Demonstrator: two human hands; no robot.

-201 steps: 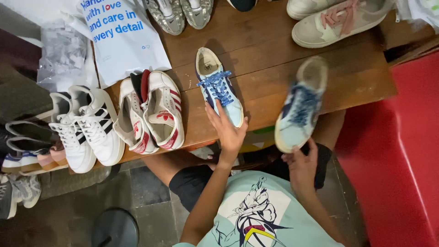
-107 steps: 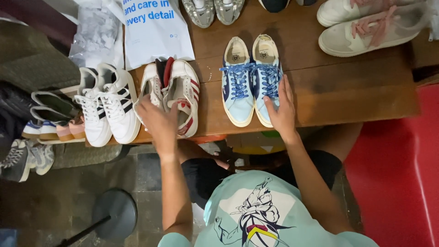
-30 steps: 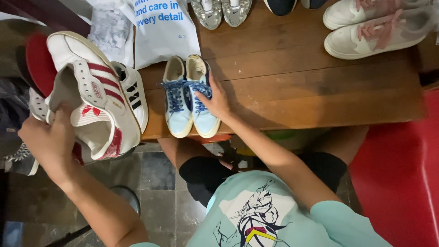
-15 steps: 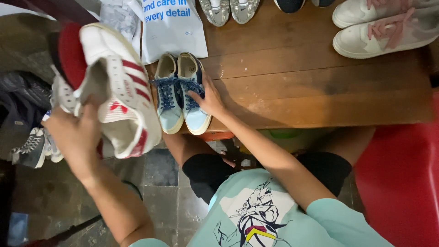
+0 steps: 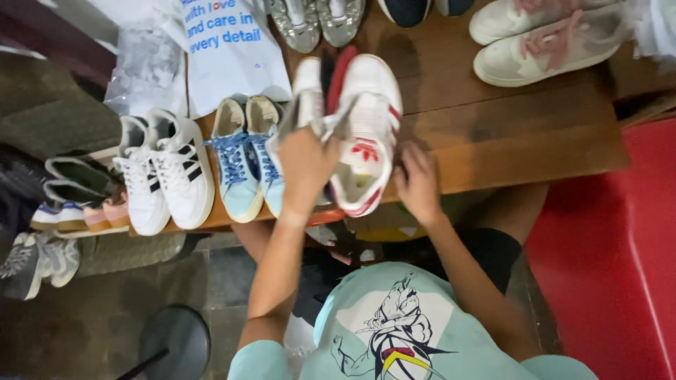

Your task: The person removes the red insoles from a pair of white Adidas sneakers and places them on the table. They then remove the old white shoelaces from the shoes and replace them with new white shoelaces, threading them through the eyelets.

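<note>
White leather with red stripes marks the pair of sneakers (image 5: 362, 134) that both hands handle on the wooden bench (image 5: 507, 134). The left hand (image 5: 304, 163) grips the pair from above, its fingers curled around the tongues and laces, and the shoes look slightly lifted at the heel end. The right hand (image 5: 417, 184) rests beside the pair at the bench edge, fingers loosely spread and touching the outer shoe's side.

To set this pair well, the person would best keep both shoes pressed together, lower them flat, toes pointing away, and line the heels with the bench edge like the neighbours.

Just to the left stand the light blue sneakers (image 5: 246, 158), almost touching the left hand, so little room remains there. Further left is a white pair with black stripes (image 5: 165, 176). A white bag (image 5: 229, 49) lies behind, and cream shoes with pink laces (image 5: 542, 42) sit well apart on the right.
</note>
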